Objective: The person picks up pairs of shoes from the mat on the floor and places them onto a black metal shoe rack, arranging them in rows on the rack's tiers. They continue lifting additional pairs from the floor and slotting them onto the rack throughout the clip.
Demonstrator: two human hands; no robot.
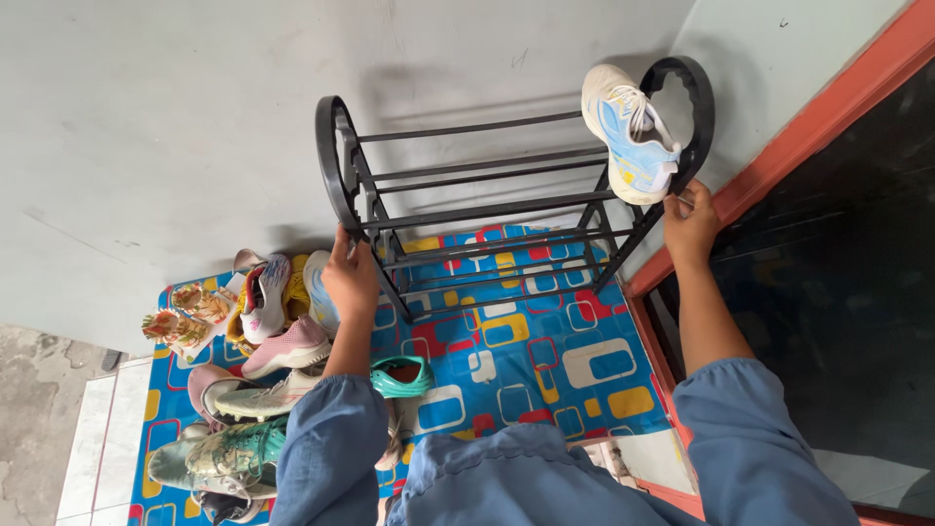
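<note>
Black metal rack [487,209] — left hand [349,276], right hand [690,226] gripping, one sneaker [628,133] aboard

One black metal shoe rack [487,209]. One white-blue sneaker [628,131] on rack's top right corner. One patterned mat [545,360]. Roughly nine shoes piled [243,380] at mat's left edge; exact count unclear.

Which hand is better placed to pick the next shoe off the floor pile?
Likely left: the left hand grips the black metal shoe rack beside the shoe pile. The right hand holds the far side, below the white-and-blue sneaker.
</note>
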